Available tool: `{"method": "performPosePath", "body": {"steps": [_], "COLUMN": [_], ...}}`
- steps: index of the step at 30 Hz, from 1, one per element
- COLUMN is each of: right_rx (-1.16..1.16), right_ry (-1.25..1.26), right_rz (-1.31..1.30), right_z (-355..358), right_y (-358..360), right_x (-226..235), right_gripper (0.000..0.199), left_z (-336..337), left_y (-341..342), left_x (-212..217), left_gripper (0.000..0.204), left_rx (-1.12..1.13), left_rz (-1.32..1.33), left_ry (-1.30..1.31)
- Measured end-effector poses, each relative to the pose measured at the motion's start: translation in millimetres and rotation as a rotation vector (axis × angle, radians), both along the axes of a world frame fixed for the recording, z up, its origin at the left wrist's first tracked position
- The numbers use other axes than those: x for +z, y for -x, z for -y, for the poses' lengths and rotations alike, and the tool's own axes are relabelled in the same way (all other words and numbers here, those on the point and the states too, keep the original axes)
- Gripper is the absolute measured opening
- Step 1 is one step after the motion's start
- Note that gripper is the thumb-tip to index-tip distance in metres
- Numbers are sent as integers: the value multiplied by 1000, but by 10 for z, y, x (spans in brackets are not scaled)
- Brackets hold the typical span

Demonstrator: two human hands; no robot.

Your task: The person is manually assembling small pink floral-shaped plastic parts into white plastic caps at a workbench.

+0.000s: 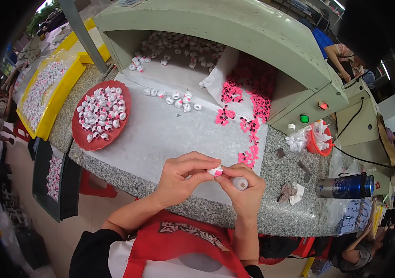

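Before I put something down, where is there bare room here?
Widest: the white paper sheet beyond the left hand, between the red round plate and flat pink pieces. Smaller: speckled grey stone countertop below the crumpled brownish scrap. Crowded: the plate, and the sheet's far part, with small rounded white pieces.

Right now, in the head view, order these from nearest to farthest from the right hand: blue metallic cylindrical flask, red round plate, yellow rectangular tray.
1. Blue metallic cylindrical flask, right of the right hand.
2. Red round plate, upper left.
3. Yellow rectangular tray, farther left, past the plate.
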State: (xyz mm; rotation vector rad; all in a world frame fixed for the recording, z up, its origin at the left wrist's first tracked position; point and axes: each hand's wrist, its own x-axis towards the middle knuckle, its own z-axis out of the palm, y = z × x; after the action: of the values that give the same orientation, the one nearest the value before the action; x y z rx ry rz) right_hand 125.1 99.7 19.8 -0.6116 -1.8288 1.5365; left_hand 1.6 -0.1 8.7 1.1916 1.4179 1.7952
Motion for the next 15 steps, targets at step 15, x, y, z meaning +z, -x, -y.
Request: {"method": "performPosePath", "body": {"steps": [15], "right_rx": [80], "right_ry": [104], "right_rz": [-152], "right_z": [-58], "right_y": [-8], "right_x": [-85], "right_gripper": [22], "left_z": [-13], "left_y": [-5], "left_x": [16], "left_gripper": [29], "left_rx": [-102], "left_rz": [591], "left_ry": [182]}}
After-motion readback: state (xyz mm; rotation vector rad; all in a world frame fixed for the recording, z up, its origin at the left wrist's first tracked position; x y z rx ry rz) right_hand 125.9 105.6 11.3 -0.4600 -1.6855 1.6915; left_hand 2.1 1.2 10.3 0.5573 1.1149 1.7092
